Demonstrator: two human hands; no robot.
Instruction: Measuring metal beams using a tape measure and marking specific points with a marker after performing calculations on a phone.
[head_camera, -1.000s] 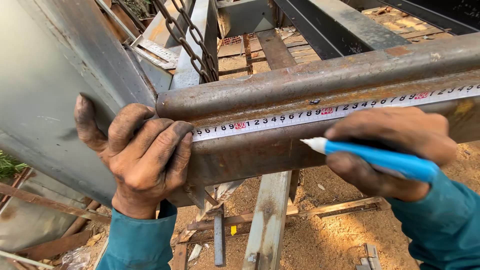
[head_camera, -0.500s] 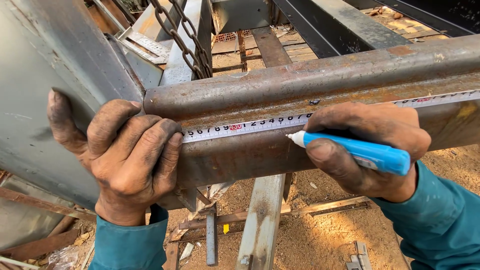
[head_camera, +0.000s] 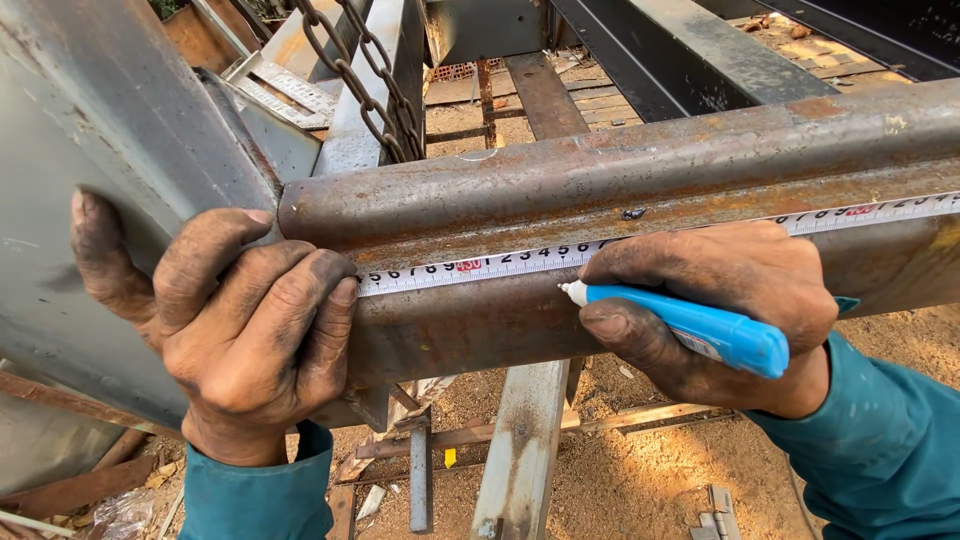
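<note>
A broad grey steel plate (head_camera: 90, 150) fills the left side, leaning up and away, and against its edge butts the end of a long rusty steel bar (head_camera: 640, 190) that runs across to the right edge, rounded along its top and flat on the face turned toward the camera. Beyond it lie dark steel beams (head_camera: 700, 60) and a rusty chain (head_camera: 365, 75) hanging down just behind the bar's left end, while under the bar a grey steel rail (head_camera: 520, 450) runs toward the camera over sandy ground (head_camera: 620, 480) strewn with scraps. The left hand (head_camera: 235, 325), grimy and in a teal sleeve, is clamped over the bar's left end where it meets the plate, thumb spread up on the plate and fingers curled onto the bar's face, their tips pressing down the near end of a white measuring tape (head_camera: 500, 265). The tape lies flat along the bar's face and stretches to the right, passing behind the right hand (head_camera: 720, 300) and showing again beyond it. The right hand, also teal-sleeved, rests on the bar and is closed around a blue marker (head_camera: 690, 328), held nearly level, its white tip (head_camera: 572, 291) touching the bar's face just below the tape's lower edge
</note>
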